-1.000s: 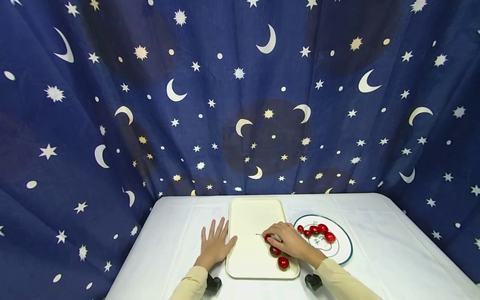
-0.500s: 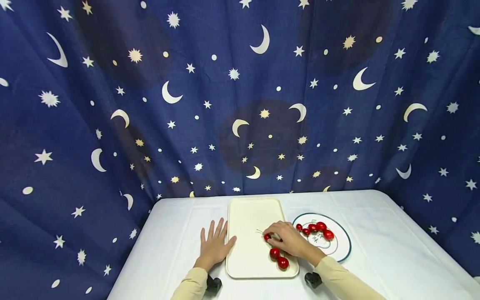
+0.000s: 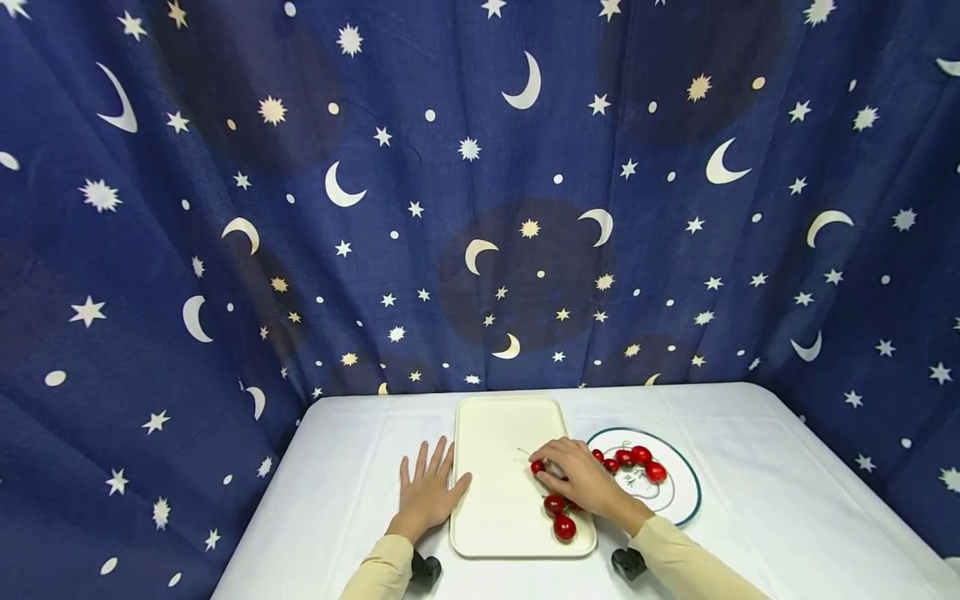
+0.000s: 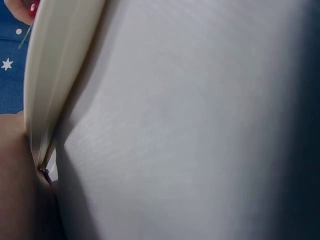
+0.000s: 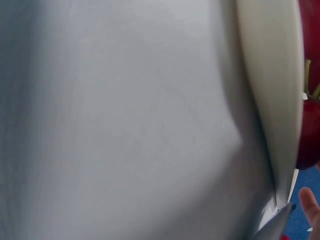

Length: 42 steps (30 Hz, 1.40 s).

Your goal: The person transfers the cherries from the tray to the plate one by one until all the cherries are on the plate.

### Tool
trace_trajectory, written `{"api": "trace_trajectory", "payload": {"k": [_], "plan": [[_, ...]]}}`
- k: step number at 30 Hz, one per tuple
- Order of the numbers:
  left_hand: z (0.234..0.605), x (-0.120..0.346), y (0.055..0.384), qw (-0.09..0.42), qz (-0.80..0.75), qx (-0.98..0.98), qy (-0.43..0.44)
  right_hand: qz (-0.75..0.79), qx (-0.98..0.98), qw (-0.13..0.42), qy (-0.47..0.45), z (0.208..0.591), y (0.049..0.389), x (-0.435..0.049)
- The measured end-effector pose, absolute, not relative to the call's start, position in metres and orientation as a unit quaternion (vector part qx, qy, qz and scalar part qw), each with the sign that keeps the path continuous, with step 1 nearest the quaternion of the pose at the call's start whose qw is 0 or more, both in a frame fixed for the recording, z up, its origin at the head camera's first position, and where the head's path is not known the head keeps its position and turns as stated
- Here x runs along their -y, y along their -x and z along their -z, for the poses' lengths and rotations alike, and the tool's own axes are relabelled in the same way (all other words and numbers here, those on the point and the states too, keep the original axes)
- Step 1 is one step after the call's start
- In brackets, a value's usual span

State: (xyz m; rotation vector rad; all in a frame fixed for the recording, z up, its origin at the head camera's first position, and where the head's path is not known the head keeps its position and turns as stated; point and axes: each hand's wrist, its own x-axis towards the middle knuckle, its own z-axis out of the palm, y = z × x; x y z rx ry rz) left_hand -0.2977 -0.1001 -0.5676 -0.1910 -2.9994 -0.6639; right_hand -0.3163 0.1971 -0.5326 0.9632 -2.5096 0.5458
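My left hand (image 3: 428,498) lies with fingers spread on the white cloth, its thumb at the left rim of a cream tray (image 3: 495,517). Over the tray's right side, my right hand (image 3: 576,477) pinches a small red cherry (image 3: 537,467) with a thin stem between thumb and fingers. That cherry (image 4: 33,9) also shows at the top corner of the left wrist view. Closer to me on the tray are a cherry (image 3: 554,505) and another cherry (image 3: 564,527), with more red partly hidden under the hand. Cherries (image 5: 310,132) appear beyond the tray wall (image 5: 275,85) in the right wrist view.
To the right of the tray, partly behind my right hand, stands a white plate (image 3: 688,492) with a dark green rim, holding several cherries (image 3: 641,455). White cloth (image 3: 780,517) covers the table. A blue curtain (image 3: 420,275) with moons and stars hangs behind it.
My right hand has shifted slightly away from me with the pinched cherry, whose stem now points more upward. The cherries near it have rolled a little. My left hand stays put.
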Motion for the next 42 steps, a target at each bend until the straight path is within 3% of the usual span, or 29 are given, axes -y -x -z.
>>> {"api": "trace_trajectory", "payload": {"k": [15, 33, 42], "plan": [[0.575, 0.103, 0.304, 0.035, 0.206, 0.976, 0.061, -0.205, 0.887, 0.281, -0.304, 0.530, 0.321, -0.212], [0.570, 0.102, 0.300, 0.029, 0.213, 0.975, 0.058, -0.197, 0.894, 0.304, -0.265, 0.536, 0.323, -0.239], [0.581, 0.102, 0.305, 0.034, 0.196, 0.979, 0.053, -0.197, 0.915, 0.282, -0.211, 0.535, 0.315, -0.247]]}}
